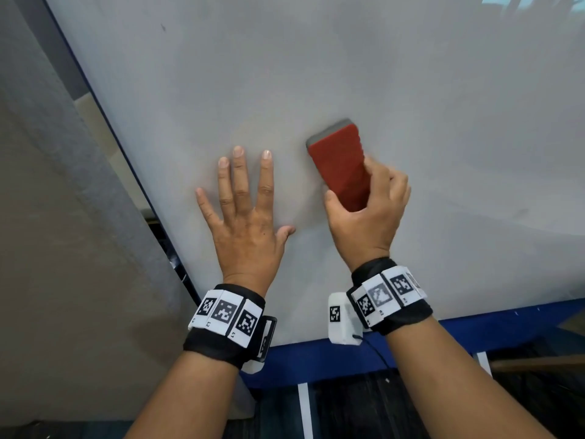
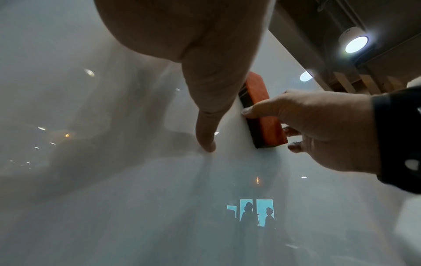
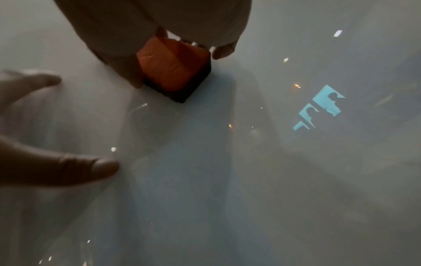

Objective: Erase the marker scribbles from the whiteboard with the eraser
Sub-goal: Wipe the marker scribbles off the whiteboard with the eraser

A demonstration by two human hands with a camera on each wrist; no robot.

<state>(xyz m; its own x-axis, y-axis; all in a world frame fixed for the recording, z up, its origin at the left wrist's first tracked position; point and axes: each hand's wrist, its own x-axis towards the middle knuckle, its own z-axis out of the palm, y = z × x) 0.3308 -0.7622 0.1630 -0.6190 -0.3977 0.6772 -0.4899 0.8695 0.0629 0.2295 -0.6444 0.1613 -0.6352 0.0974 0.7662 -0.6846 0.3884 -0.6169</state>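
The whiteboard [image 1: 411, 90] filled most of the head view, a smooth, glossy, pale grey sheet with a dark blue frame along its left and lower edges. No marker scribbles showed anywhere on it; only a small dark speck sat in the upper left of the frame and a faint smudge at the right. Judging by that, the erasing looked all but done, with perhaps a last pass over those traces left. Its sheen threw back ceiling lights and a bright window in both wrist views.

The left hand [image 1: 243, 213] lay left of centre, flat against the board, fingers straight and spread, holding nothing.

The right hand [image 1: 370, 217] sat just right of it, thumb on one long edge and fingers curled round the other, pinching the eraser [image 1: 340, 163].

That eraser, at centre frame, was a rectangular block with a red, slightly textured back and a dark felt layer pressed to the board.
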